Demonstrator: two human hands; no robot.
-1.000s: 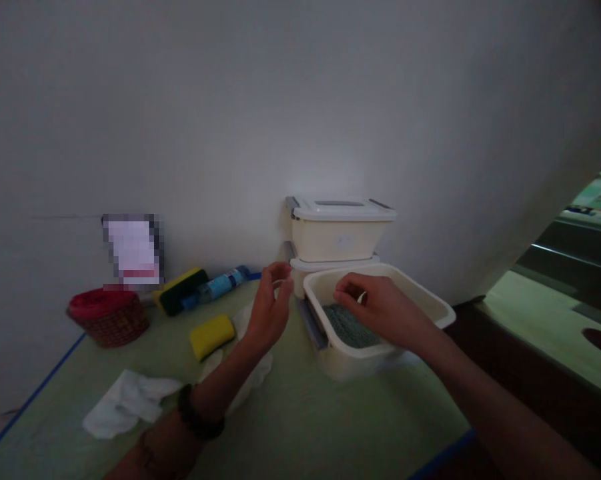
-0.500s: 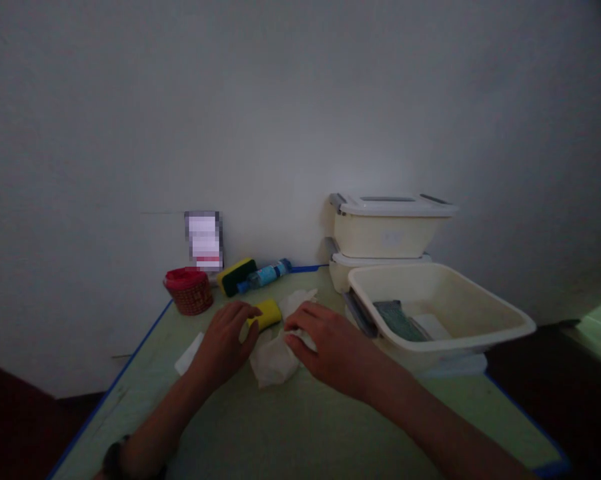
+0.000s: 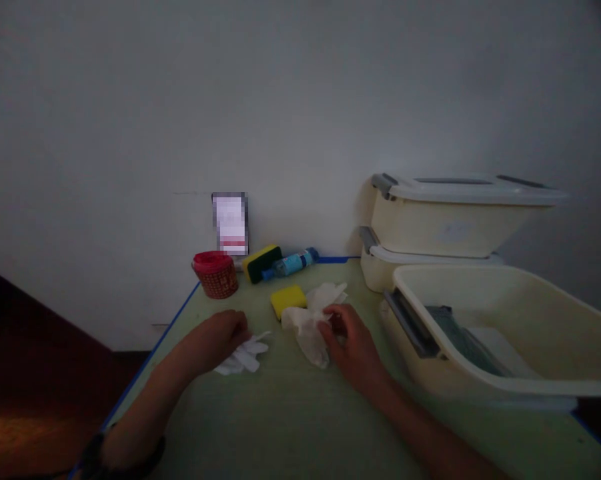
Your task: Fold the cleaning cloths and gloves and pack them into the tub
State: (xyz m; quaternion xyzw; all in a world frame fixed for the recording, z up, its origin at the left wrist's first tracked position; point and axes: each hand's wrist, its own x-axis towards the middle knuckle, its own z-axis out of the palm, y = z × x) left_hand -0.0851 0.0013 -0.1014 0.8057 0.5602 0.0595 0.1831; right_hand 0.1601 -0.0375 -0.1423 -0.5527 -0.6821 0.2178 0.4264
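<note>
- On the worktop, the open cream tub held already a green cloth.
- Behind it, the two stacked boxes were lidded.
- The right hand had its thumb and finger slightly spread, at the edge of the pale crumpled sheet, which lay outside the tub, not folded.
- The left hand had curled fingers over the white cloth, also outside and crumpled; I could not tell if this grip pinched it.
- The yellow sponge lay just beside the sheet.

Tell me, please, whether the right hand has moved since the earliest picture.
Yes: judged against the open bin, the right hand has moved left, from over that bin to the crumpled white material.
</note>
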